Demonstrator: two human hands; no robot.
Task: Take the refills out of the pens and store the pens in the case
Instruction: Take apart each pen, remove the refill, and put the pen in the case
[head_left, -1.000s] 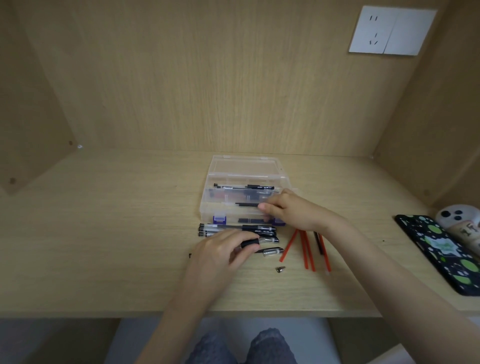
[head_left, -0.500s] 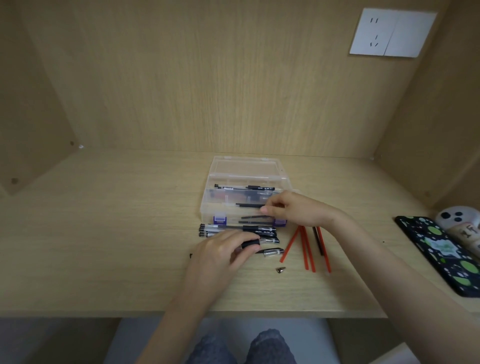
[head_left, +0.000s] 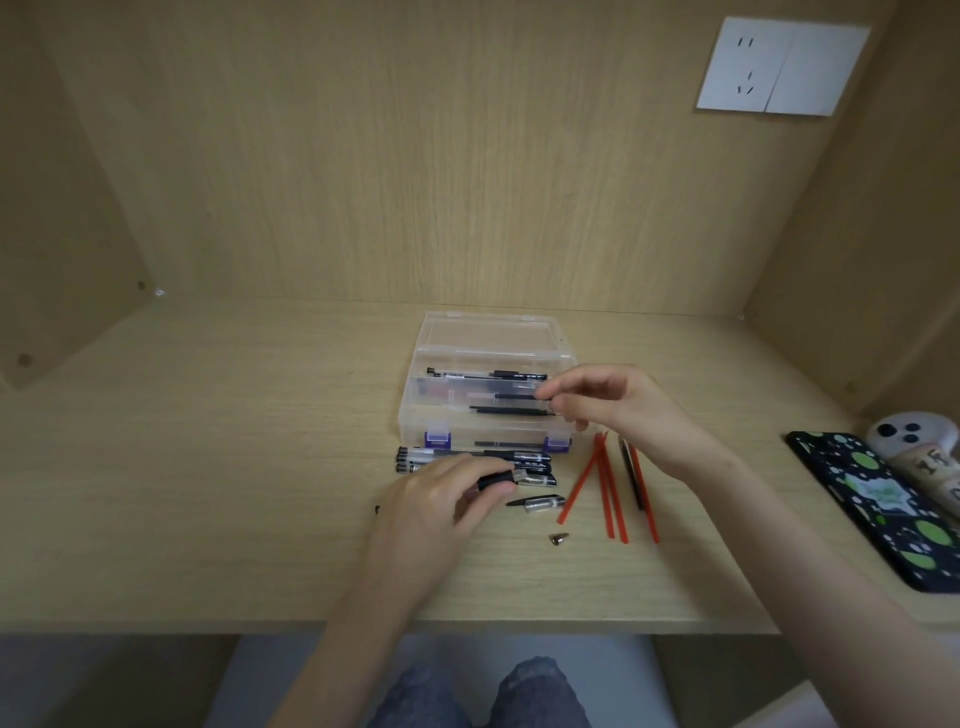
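Over the desk (head_left: 208, 467), my right hand (head_left: 618, 405) has lifted off the clear case (head_left: 488, 332), fingers loose and empty, leaving pens (head_left: 488, 374) stored inside; my left hand (head_left: 441, 499) grips the next pen (head_left: 494, 479) before it.

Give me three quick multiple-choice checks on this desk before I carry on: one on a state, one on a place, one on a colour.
1. The case is:
A) open, lid laid back
B) latched shut
C) upside down

2. The small metal tip lies:
A) inside the case
B) on the desk, by the near ends of the refills
C) on the lid

3. Most of the loose refills are:
A) blue
B) green
C) red

Answers: 1 A, the lid lies back behind the tray, pens showing inside. 2 B, it sits on bare wood outside the case. 3 C, red sticks lie beside one dark one.
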